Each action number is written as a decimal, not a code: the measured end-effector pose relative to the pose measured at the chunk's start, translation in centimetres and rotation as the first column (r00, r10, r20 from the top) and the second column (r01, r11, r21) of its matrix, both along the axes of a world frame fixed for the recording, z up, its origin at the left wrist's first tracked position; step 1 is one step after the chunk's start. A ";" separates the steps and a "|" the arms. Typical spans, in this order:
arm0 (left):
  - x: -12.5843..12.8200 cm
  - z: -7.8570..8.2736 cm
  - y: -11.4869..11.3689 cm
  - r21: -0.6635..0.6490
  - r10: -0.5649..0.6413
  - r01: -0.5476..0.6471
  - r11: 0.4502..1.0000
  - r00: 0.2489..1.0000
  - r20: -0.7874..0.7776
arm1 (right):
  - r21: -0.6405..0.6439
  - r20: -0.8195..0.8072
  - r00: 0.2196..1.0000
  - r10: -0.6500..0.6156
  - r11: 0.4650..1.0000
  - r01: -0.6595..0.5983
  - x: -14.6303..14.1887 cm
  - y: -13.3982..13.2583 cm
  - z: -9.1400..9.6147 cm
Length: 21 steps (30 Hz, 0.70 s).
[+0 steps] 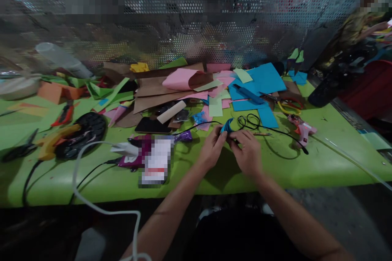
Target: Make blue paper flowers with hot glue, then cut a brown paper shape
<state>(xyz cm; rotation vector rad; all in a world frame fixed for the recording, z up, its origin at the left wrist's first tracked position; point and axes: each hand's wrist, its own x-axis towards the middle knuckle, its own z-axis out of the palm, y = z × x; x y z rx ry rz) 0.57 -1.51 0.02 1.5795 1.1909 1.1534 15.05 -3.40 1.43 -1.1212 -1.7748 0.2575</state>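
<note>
My left hand (212, 147) and my right hand (247, 151) meet above the green table (190, 183), close to its front edge. Between their fingertips is a small curled piece of blue paper (227, 125) with layered strips. Both hands are closed on it, the left at its near side and the right at its lower right. My fingers hide its lower part. Just behind my right hand lies a looped black cable (252, 120). A small blue packet (199, 118) rests on the table to the left of the paper.
Coloured paper sheets (263, 79) and brown card (147, 100) are piled at the back. On the left are a yellow-handled glue gun (50, 144), a black tray (92, 130) and a purple power strip (131, 160). Scissors (289, 107) and a pink glue gun (304, 131) lie right.
</note>
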 end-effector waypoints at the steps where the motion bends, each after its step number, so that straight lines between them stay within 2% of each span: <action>1: 0.0 0.1 0.0 -0.008 0.002 -0.002 1.000 1.000 0.004 | 0.000 0.006 1.000 0.006 1.000 -0.006 0.0 0.0 0.0; 10: 0.0 0.0 0.2 -0.023 0.029 -0.029 0.999 0.999 0.041 | -0.009 0.017 1.000 0.018 1.000 -0.018 0.2 -0.2 0.3; 21: 0.2 0.0 0.0 -0.059 0.092 -0.090 0.994 0.995 0.037 | 0.091 0.004 0.999 -0.032 0.995 0.031 0.3 0.3 0.2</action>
